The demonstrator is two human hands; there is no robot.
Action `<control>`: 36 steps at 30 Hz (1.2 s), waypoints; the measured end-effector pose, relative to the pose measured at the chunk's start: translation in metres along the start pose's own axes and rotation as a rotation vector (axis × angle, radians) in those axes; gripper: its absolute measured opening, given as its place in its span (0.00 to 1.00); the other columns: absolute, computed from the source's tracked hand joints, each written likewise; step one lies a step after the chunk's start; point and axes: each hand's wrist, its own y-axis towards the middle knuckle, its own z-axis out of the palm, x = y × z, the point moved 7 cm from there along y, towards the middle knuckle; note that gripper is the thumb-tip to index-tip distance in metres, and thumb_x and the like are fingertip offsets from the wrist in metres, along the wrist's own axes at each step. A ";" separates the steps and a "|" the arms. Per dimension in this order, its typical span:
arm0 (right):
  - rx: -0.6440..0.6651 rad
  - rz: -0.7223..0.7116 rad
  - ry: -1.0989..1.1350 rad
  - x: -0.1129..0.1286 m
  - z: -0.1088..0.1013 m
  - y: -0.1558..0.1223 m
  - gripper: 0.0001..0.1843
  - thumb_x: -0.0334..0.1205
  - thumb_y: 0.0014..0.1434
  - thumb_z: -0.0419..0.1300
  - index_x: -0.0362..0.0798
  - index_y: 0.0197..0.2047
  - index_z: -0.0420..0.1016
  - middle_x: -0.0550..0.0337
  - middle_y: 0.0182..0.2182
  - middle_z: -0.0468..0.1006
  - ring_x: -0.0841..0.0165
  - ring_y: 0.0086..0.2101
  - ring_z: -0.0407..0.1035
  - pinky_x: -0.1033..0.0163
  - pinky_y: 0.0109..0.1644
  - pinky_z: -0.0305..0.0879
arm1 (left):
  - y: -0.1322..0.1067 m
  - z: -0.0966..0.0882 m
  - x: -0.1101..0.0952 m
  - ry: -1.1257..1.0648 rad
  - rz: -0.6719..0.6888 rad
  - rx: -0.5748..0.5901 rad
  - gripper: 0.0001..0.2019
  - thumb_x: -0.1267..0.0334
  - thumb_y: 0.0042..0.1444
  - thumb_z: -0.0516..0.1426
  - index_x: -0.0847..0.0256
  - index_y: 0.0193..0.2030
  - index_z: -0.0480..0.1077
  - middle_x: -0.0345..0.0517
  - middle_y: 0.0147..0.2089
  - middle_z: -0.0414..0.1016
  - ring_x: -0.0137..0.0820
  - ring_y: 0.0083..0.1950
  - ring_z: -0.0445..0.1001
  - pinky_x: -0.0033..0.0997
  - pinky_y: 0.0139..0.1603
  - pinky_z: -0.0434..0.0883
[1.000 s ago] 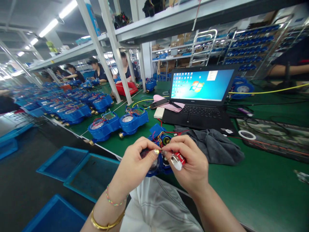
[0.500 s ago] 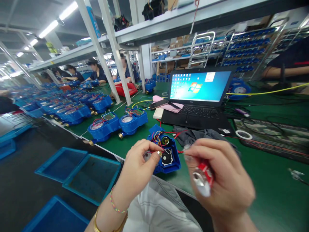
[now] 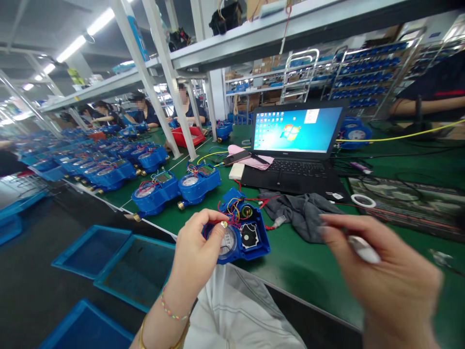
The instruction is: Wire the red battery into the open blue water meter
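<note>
Lying at the near edge of the green table (image 3: pixel 312 271), the open blue meter (image 3: pixel 240 233) has its long axis pointing away toward the laptop (image 3: pixel 296 150). The left hand (image 3: pixel 198 252) pinches its wires (image 3: pixel 232 213) from the left. The right hand (image 3: pixel 381 276), blurred, raised to the meter's right, closes around a white object (image 3: pixel 363 248).

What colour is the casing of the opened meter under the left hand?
Bright blue casing, with a tangle of coloured wires inside; it shows in the head view.
</note>
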 end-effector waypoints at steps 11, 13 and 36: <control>0.325 0.055 0.436 0.060 0.124 -0.007 0.10 0.24 0.54 0.57 0.46 0.35 0.74 0.59 0.31 0.74 0.69 0.33 0.69 0.66 0.35 0.65 | 0.000 -0.004 -0.003 -0.046 0.032 0.042 0.08 0.63 0.58 0.50 0.59 0.37 0.70 0.41 0.35 0.74 0.32 0.36 0.71 0.30 0.38 0.65; 0.332 0.058 0.436 0.061 0.126 -0.007 0.09 0.24 0.53 0.57 0.46 0.33 0.73 0.60 0.30 0.73 0.70 0.32 0.68 0.66 0.34 0.63 | 0.001 -0.002 -0.003 -0.051 0.044 0.063 0.10 0.60 0.60 0.49 0.58 0.39 0.70 0.42 0.37 0.74 0.33 0.37 0.70 0.31 0.39 0.65; 0.308 0.161 0.443 0.049 0.097 -0.022 0.09 0.28 0.58 0.55 0.49 0.36 0.75 0.61 0.30 0.76 0.70 0.31 0.70 0.67 0.33 0.65 | -0.009 0.000 -0.006 0.119 0.229 0.025 0.10 0.68 0.59 0.48 0.58 0.35 0.70 0.44 0.35 0.69 0.36 0.42 0.67 0.36 0.42 0.62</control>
